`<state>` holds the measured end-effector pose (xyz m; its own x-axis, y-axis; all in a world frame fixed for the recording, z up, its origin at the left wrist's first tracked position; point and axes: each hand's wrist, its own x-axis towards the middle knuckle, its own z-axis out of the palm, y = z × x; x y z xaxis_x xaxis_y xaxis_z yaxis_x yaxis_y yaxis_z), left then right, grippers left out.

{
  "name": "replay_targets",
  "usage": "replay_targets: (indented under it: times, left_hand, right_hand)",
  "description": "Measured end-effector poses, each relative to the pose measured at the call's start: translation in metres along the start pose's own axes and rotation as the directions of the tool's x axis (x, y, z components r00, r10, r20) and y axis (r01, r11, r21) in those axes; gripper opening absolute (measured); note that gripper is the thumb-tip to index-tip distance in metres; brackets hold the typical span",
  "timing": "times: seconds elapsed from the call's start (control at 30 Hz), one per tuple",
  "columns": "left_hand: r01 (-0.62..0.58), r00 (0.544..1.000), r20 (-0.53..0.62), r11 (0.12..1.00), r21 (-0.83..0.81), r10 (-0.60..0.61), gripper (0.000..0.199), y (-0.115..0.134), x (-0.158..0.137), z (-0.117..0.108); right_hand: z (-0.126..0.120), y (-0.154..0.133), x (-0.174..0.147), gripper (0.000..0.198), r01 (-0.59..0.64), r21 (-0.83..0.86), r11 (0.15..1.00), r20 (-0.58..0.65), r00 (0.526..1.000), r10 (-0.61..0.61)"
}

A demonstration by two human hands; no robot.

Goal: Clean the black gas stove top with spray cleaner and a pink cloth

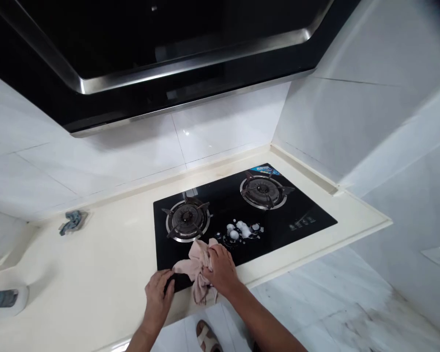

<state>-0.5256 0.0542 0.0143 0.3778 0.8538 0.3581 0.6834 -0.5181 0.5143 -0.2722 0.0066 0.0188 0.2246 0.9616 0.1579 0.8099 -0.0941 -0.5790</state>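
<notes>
My right hand (pixel 221 270) grips a crumpled pink cloth (pixel 197 268) pressed on the front edge of a black glass gas stove (pixel 241 215). My left hand (pixel 158 296) rests flat on the stove's front left corner and the counter beside it. White soap foam (pixel 241 230) sits on the glass between the left burner (pixel 187 219) and the right burner (pixel 262 190), just beyond the cloth.
A cream countertop (pixel 102 264) surrounds the stove. A small grey rag (pixel 72 221) lies at the back left, and a white-and-teal object (pixel 3 298) sits at the far left. A black range hood (pixel 161 54) hangs overhead. My sandalled foot (pixel 207 337) shows on the tiled floor.
</notes>
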Motion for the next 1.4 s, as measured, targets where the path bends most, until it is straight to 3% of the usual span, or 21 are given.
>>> replay_targets:
  times: [0.1, 0.23, 0.33, 0.4, 0.47, 0.63, 0.7, 0.8, 0.9, 1.03, 1.1, 1.2, 1.3, 1.4]
  left_hand:
    - [0.026, 1.0, -0.017, 0.99, 0.14, -0.024, 0.03, -0.012, -0.004, 0.002]
    - [0.11, 0.994, -0.033, 0.966, 0.232, -0.105, 0.033, -0.023, -0.014, 0.011]
    - [0.134, 0.991, -0.028, 0.957, 0.256, -0.131, 0.033, -0.023, -0.018, 0.016]
    - [0.133, 0.991, -0.018, 0.953, 0.271, -0.134, 0.033, -0.023, -0.019, 0.017]
    - [0.128, 0.991, -0.006, 0.949, 0.286, -0.132, 0.033, -0.023, -0.018, 0.017]
    - [0.133, 0.99, -0.002, 0.929, 0.345, -0.141, 0.034, -0.025, -0.016, 0.017]
    - [0.129, 0.99, 0.004, 0.922, 0.365, -0.14, 0.034, -0.026, -0.016, 0.017]
    - [0.109, 0.993, 0.003, 0.912, 0.395, -0.119, 0.035, -0.026, -0.015, 0.016]
    - [0.093, 0.995, -0.003, 0.9, 0.426, -0.101, 0.035, -0.025, -0.014, 0.016]
    - [0.08, 0.996, 0.004, 0.889, 0.451, -0.091, 0.035, -0.024, -0.014, 0.016]
    - [0.081, 0.996, -0.001, 0.887, 0.455, -0.09, 0.035, -0.024, -0.014, 0.016]
    - [0.084, 0.996, -0.006, 0.889, 0.449, -0.092, 0.036, -0.025, -0.014, 0.017]
    - [0.091, 0.995, -0.002, 0.892, 0.442, -0.101, 0.036, -0.026, -0.014, 0.017]
    - [0.108, 0.993, -0.007, 0.892, 0.44, -0.117, 0.036, -0.027, -0.014, 0.017]
  right_hand:
    - [-0.004, 0.034, -0.023, 0.045, 0.031, 0.02, 0.999, -0.083, 0.996, -0.029]
    - [-0.025, 0.098, -0.054, 0.05, 0.053, 0.057, 0.997, -0.074, 0.996, -0.048]
    - [-0.05, 0.143, -0.063, 0.051, -0.016, 0.082, 0.997, -0.067, 0.998, 0.022]
    - [-0.062, 0.154, -0.063, 0.052, -0.057, 0.081, 0.995, -0.077, 0.995, 0.063]
    - [-0.064, 0.144, -0.059, 0.054, -0.034, 0.037, 0.999, -0.06, 0.998, 0.036]
    - [-0.038, 0.062, -0.049, 0.073, 0.059, -0.176, 0.983, 0.062, 0.997, -0.049]
    - [-0.031, 0.04, -0.045, 0.07, 0.143, -0.185, 0.972, 0.134, 0.984, -0.119]
    - [-0.035, 0.036, -0.039, 0.056, 0.316, -0.138, 0.939, 0.259, 0.926, -0.273]
    - [-0.057, 0.066, -0.036, 0.052, 0.358, -0.106, 0.928, 0.269, 0.908, -0.32]
    - [-0.11, 0.163, -0.034, 0.043, 0.158, -0.238, 0.958, 0.112, 0.985, -0.134]
    - [-0.144, 0.225, -0.028, 0.045, 0.072, -0.32, 0.945, 0.024, 0.997, -0.067]
    - [-0.189, 0.3, -0.002, 0.046, -0.16, -0.385, 0.909, -0.104, 0.986, 0.13]
    - [-0.213, 0.324, 0.041, 0.05, -0.423, -0.411, 0.808, -0.166, 0.906, 0.39]
    - [-0.209, 0.301, 0.072, 0.053, -0.58, -0.462, 0.671, -0.202, 0.806, 0.556]
